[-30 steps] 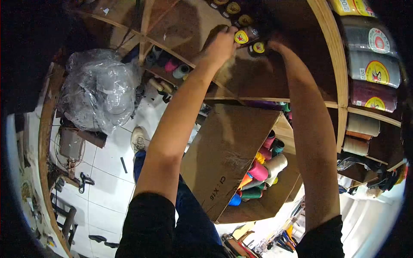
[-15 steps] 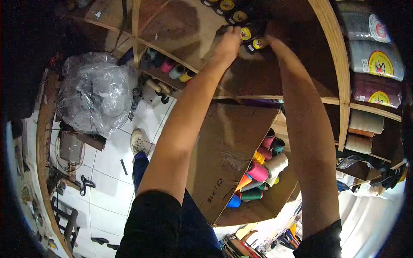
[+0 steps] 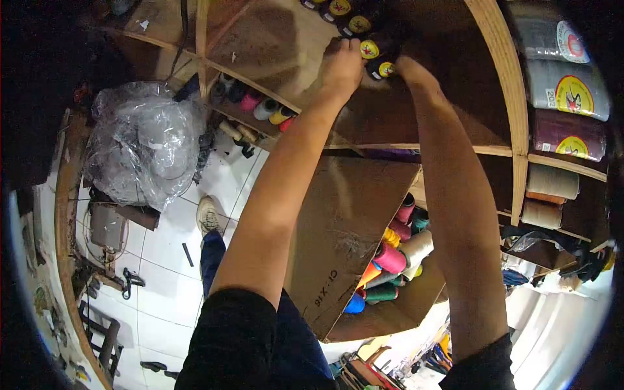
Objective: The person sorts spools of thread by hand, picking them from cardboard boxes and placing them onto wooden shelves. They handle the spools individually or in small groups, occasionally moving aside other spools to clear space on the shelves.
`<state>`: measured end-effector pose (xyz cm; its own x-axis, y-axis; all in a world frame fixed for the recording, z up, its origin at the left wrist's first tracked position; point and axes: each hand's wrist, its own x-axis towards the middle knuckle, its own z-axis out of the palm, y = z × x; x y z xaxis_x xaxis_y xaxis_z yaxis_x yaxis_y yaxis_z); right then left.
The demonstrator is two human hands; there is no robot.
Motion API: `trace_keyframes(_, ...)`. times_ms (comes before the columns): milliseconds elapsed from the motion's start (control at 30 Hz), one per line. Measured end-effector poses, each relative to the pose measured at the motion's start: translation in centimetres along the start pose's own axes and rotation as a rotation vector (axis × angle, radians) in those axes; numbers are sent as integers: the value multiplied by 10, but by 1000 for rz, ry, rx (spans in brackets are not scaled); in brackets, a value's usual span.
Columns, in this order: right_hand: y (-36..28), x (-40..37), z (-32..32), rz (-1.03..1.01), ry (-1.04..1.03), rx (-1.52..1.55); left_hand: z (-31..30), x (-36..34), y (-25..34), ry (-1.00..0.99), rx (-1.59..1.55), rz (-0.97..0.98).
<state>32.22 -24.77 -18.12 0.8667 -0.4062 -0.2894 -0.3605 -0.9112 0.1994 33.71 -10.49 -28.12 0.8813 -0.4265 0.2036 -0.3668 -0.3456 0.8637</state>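
Note:
Dark thread spools with round yellow labels (image 3: 369, 49) stand in a row on a wooden shelf (image 3: 260, 49) at the top. My left hand (image 3: 343, 64) is closed against the left side of the nearer spools, its fingers curled together at their edge. On the other side, my right hand (image 3: 417, 73) reaches in beside the nearest dark spool (image 3: 382, 69); its fingertips are hidden. Below my hands, an open cardboard box (image 3: 331, 240) holds several coloured spools, among them a pink one (image 3: 390, 258) and a cream one (image 3: 416, 248).
Wrapped grey spools (image 3: 568, 97) fill the right shelf, beyond a curved wooden upright (image 3: 504, 58). Small coloured spools (image 3: 265, 109) sit on a lower shelf. A clear plastic bag (image 3: 146, 143) bulges at the left. My shoe (image 3: 208, 216) is on the tiled floor (image 3: 162, 279).
The nearest dark spool has shifted slightly left and down. My right hand and forearm have moved a little the same way, while my left hand stays almost in place.

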Motion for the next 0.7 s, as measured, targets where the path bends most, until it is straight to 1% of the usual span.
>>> trace_keyframes(100, 2, -1, 1, -10, 13, 0, 1, -1, -1, 47, -41, 34)
trace_keyframes(200, 1, -1, 1, -30, 42, 12, 2, -1, 0, 20, -19, 1)
trace_keyframes(300, -3, -7, -2, -76, 87, 24, 0, -4, 1, 30, 96, 47)
trace_keyframes(333, -6, -13, -4, -110, 121, 28, 0, -5, 1, 80, 54, 61)
trace_keyframes(400, -18, -36, -13, -153, 197, 22, 1, -15, 2, 176, -30, 92)
trace_keyframes(500, -81, -119, -58, -94, 323, -43, -4, -24, -6, 318, -24, 180)
trace_keyframes(567, -87, -163, -55, -278, 427, 12, -25, -45, -11, 317, 52, 202)
trace_keyframes(600, -79, -199, -51, -606, 525, 93, -39, -63, -11, 312, 93, 210)
trace_keyframes(633, -82, -239, -56, -493, 328, 136, -60, -88, -7, 273, 11, 177)
trace_keyframes(667, -73, -272, -53, -546, 236, 251, -83, -119, 1, 236, -71, 146)
trace_keyframes(700, -53, -303, -48, -699, 139, 374, -105, -154, 6, 156, -166, -5)
